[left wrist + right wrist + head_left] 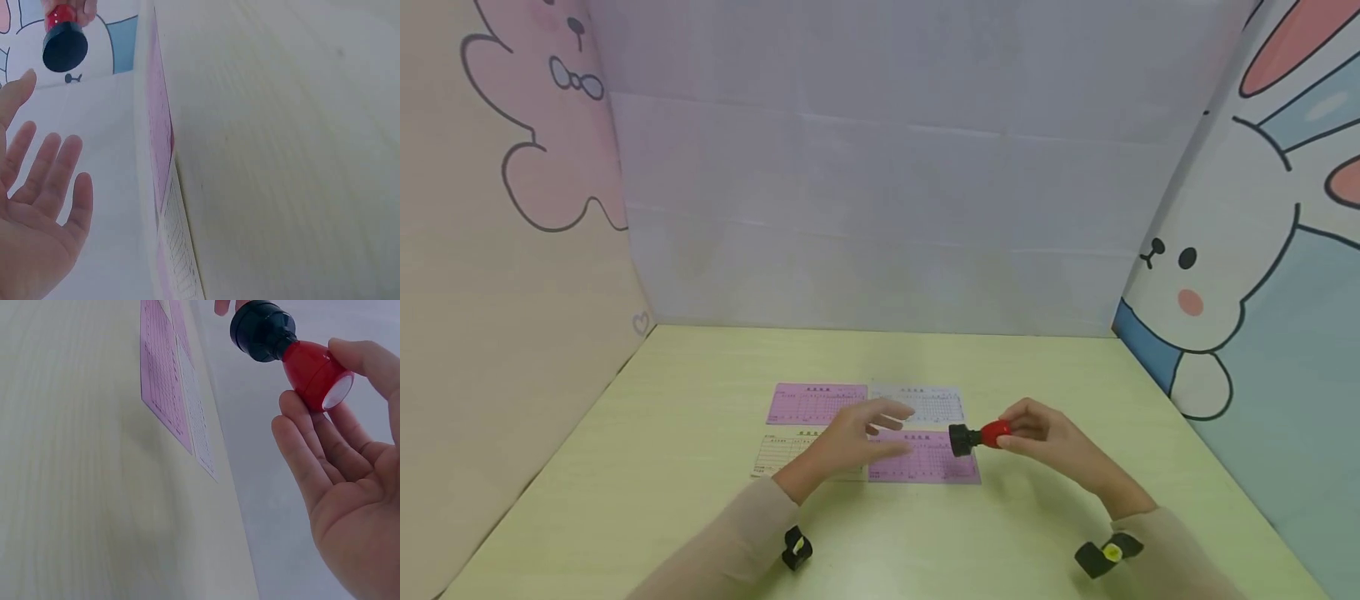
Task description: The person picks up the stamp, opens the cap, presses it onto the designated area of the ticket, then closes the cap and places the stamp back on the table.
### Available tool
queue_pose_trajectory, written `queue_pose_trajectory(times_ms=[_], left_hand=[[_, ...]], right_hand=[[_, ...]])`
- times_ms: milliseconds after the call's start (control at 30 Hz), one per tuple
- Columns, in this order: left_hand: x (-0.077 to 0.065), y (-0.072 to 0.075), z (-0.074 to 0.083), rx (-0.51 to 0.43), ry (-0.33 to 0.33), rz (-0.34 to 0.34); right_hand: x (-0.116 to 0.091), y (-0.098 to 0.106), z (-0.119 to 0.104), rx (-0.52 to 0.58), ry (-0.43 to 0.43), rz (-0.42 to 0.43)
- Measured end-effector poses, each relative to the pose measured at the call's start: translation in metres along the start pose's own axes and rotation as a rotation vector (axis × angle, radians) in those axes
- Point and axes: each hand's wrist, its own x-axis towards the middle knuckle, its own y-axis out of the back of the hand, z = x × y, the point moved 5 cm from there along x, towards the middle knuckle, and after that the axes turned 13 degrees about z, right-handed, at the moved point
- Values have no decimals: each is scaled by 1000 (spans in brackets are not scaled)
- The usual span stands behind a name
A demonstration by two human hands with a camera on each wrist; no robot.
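Observation:
A round stamp (pixel 995 434) with a red bulb-shaped handle and a wide black head is held in my right hand (pixel 1054 439). Thumb and fingertips pinch the red handle, as the right wrist view shows, and the stamp (pixel 306 365) lies nearly sideways in the air with its black head toward the left hand. My left hand (pixel 853 440) hovers over the paper slips, fingers spread and slightly bent, holding nothing. Below the stamp is a pink printed slip (pixel 928 468). In the left wrist view the stamp's black head (pixel 65 49) appears beyond the left fingers.
Another pink slip (pixel 808 406) and a white slip (pixel 942 403) lie at the back of the group. A cream slip (pixel 775 457) is partly hidden by the left arm. Pale walls with cartoon figures enclose the light wooden table (pixel 700 367) on three sides.

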Motion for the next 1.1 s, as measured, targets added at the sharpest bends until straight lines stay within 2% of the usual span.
queue_pose_trajectory(times_ms=[133,333,633,867,1100], left_hand=[[0,-8,5,-38,10,17],[1,-17,9,-73,47,26],[4,-26,14,-143,64,66],[5,-28,14,-137,85,122],[6,-29,15,-125,99,137]], right_hand=[[1,-7,-2,50,-11,-14],[2,-16,-1,63,-34,-11],[6,-26,2,105,-42,-6],[9,-27,4,139,-53,20],[8,-31,4,163,-30,11]])
